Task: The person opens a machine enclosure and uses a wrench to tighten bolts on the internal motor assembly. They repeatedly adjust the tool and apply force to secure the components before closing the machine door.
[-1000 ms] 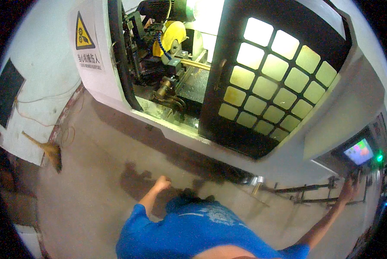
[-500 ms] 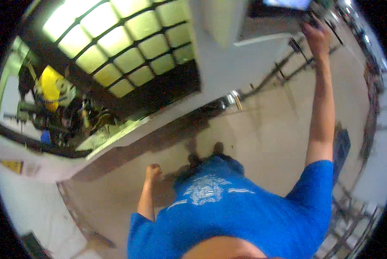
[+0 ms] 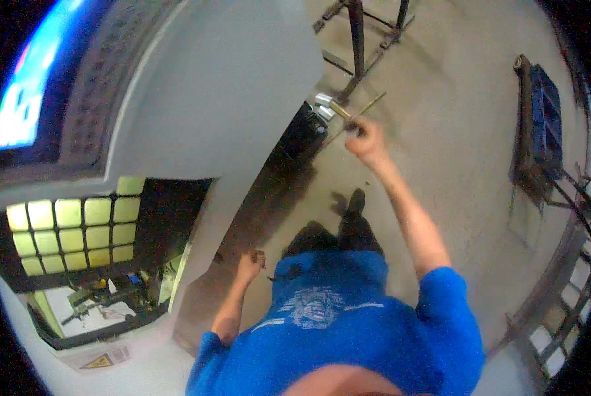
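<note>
Two silver metal cylinders (image 3: 323, 104) lie just beyond the fingertips of the right hand (image 3: 367, 144), up and to its left in view, with a short brass-coloured round bar (image 3: 339, 109) running from them toward the hand. A long, thin, yellowish rod (image 3: 373, 103) slants past these same fingertips; whether it touches them I cannot tell. The right hand's fingers are curled, and a small dark patch shows at their tips; blur hides whether they grasp anything.

The left hand (image 3: 249, 266), lower and to the left of the right hand, hangs with its fingers loosely bent, near the front of a blue short-sleeved shirt (image 3: 328, 290) with white print. I cannot tell whether it is clenched on something or bare of any object.

Left of both hands stands a large grey-white metal machine housing (image 3: 219, 86). Its dark door with a grid of yellow-green panes (image 3: 71, 214) is well to the left of the left hand, and a bright blue lit screen (image 3: 28, 86) is farther up. Above the right hand is a black metal frame stand (image 3: 357, 39); well to its right is a dark blue slatted rack (image 3: 547, 115).
</note>
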`<action>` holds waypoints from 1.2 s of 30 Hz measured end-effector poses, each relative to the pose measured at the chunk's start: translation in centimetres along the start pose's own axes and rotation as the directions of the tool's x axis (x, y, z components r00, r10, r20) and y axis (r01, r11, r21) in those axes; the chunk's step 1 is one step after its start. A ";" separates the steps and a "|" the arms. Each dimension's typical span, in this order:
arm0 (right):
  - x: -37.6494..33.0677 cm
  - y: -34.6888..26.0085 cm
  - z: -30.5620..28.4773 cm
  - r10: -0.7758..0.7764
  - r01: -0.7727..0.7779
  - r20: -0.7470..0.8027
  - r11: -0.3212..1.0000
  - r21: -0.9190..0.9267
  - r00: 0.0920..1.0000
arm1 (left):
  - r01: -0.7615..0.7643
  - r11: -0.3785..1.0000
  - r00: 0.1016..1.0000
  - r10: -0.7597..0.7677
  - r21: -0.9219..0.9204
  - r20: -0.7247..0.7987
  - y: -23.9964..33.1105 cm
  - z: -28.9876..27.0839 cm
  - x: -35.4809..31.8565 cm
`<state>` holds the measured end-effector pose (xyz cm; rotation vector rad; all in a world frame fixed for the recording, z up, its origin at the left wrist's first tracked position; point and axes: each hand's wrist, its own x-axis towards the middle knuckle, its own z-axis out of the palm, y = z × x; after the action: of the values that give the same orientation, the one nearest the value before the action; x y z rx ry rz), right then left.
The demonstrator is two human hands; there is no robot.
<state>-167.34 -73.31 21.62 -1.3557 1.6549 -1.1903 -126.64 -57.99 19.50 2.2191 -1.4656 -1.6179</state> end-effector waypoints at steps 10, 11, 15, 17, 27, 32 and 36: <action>-9.8 25.6 12.6 0.617 -0.642 0.191 0.756 0.128 0.764 | 0.171 0.985 0.973 -0.175 0.036 0.148 -4.5 0.1 1.6; -9.2 26.6 14.2 0.674 -0.694 0.179 0.716 0.079 0.716 | 0.305 0.951 0.934 -0.308 0.044 0.182 -5.8 -0.3 1.8; -4.9 31.1 19.5 0.467 -0.506 0.320 0.861 0.046 0.824 | 0.221 0.934 0.945 -0.133 -0.281 0.300 -12.9 -1.4 0.9; -2.0 34.0 24.1 0.427 -0.425 0.314 0.902 -0.079 0.848 | 0.416 0.899 0.885 -0.435 0.139 0.164 -17.4 -2.1 1.4; 10.5 55.1 45.3 0.449 0.133 0.614 0.727 -0.673 0.649 | 0.656 0.752 0.754 -0.651 -0.060 0.089 -18.8 -2.1 11.4; 12.1 53.4 48.0 0.377 0.087 0.504 0.729 -0.679 0.777 | 0.669 0.743 0.743 -0.669 -0.008 0.034 -18.3 -1.5 16.1; 11.8 55.8 51.5 0.377 0.006 0.428 0.745 -0.667 0.821 | 0.666 0.745 0.744 -0.667 0.025 0.038 -17.6 -1.8 17.8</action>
<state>-142.82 -94.32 -48.08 -1.6623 1.7649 -0.0234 -113.40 -61.30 -1.62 2.9422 -0.6731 -1.8042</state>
